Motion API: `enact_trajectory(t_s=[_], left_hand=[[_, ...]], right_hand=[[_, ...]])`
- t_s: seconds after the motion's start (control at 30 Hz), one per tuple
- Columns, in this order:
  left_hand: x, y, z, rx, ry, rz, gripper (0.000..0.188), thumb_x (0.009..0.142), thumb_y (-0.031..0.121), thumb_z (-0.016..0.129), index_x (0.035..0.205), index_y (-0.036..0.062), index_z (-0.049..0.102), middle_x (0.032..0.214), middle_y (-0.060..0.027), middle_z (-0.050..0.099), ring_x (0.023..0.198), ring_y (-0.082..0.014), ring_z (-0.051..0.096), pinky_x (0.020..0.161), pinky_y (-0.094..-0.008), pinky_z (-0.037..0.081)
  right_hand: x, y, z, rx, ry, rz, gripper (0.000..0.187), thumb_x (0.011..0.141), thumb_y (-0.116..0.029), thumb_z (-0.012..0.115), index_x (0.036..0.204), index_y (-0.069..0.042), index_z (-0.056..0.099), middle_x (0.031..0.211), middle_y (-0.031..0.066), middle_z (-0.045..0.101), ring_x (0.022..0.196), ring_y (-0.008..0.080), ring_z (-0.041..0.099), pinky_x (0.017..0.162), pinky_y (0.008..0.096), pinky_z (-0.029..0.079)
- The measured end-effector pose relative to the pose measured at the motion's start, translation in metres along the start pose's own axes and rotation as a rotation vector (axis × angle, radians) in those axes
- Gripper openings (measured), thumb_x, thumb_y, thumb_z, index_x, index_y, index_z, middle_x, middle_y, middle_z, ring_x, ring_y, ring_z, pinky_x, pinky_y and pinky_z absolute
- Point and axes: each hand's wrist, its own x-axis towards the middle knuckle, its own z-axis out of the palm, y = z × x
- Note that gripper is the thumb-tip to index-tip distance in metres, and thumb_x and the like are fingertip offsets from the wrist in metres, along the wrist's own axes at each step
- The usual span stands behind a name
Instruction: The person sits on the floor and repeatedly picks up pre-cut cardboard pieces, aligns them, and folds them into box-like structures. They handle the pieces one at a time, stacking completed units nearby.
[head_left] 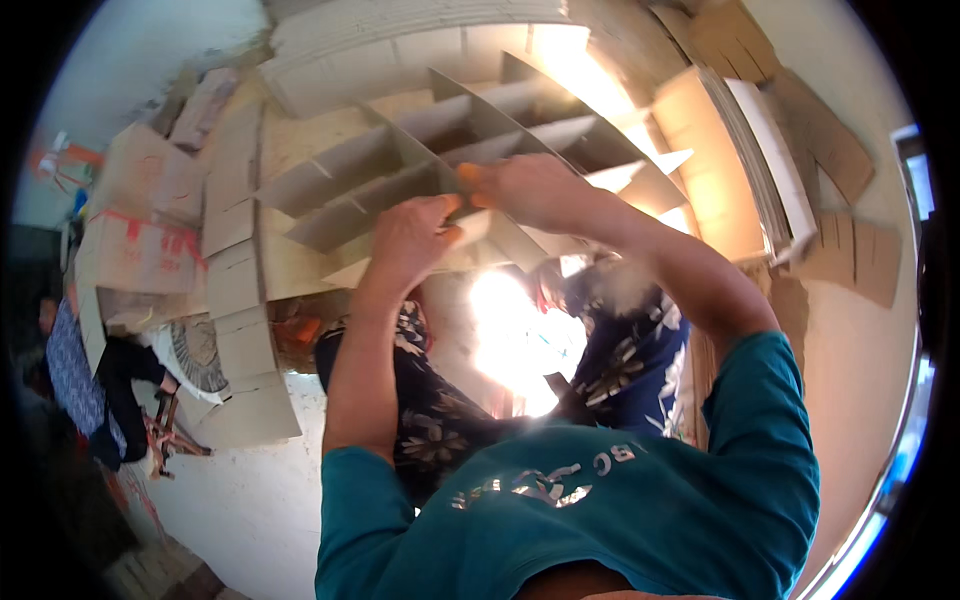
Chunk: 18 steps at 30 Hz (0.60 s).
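A grid of interlocking cardboard dividers (pixel 345 172) stands in front of me on a work surface, its slotted strips crossing to form several open cells. My left hand (pixel 412 240) is closed at the grid's near edge, thumb and fingers pinching a divider strip. Just right of it and slightly farther away, my right hand (pixel 530 190) is closed on the same near part of the grid, its palm covering the spot it grips. Orange covers show on fingertips of both hands. The exact slot between the hands is hidden by my fingers.
Stacked cardboard sheets (pixel 415 50) lie behind the grid, and more stand upright (pixel 725 165) at its right. Slotted strips (pixel 235 270) run along the left, beside a red-printed carton (pixel 150 255). Farther left are a round fan-like object (pixel 198 355) and another person (pixel 80 370).
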Motion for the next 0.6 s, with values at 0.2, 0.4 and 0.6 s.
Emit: enact_trajectory(t_s=[0.2,0.4,0.6], left_hand=[[0.010,0.012,0.007,0.187,0.124,0.307,0.073,0.071,0.029,0.072,0.131,0.0031,0.042,0.132,-0.0130,0.046,0.127,-0.0301,0.036,0.101,-0.0409,0.034],[0.007,0.014,0.014,0.302,-0.097,0.229,0.079,0.070,0.029,0.071,0.135,-0.0010,0.036,0.139,-0.0148,0.038,0.134,-0.0284,0.026,0.106,-0.0399,0.026],[0.005,0.020,0.008,0.309,-0.081,0.203,0.080,0.071,0.024,0.072,0.136,-0.0005,0.033,0.140,-0.0157,0.036,0.133,-0.0292,0.027,0.106,-0.0396,0.026]], right_hand=[[-0.083,0.118,-0.005,0.009,0.827,0.297,0.032,0.079,0.001,0.064,0.111,-0.003,0.059,0.110,0.0139,0.060,0.099,0.0246,0.058,0.079,0.0324,0.051],[-0.258,0.239,-0.005,-0.846,0.509,0.819,0.057,0.087,-0.032,0.060,0.133,-0.005,0.040,0.126,0.0156,0.050,0.113,0.0324,0.050,0.092,0.0415,0.044],[-0.315,0.281,0.031,-0.913,0.428,0.739,0.068,0.080,-0.031,0.067,0.135,-0.006,0.038,0.131,0.0170,0.047,0.112,0.0344,0.052,0.091,0.0442,0.044]])
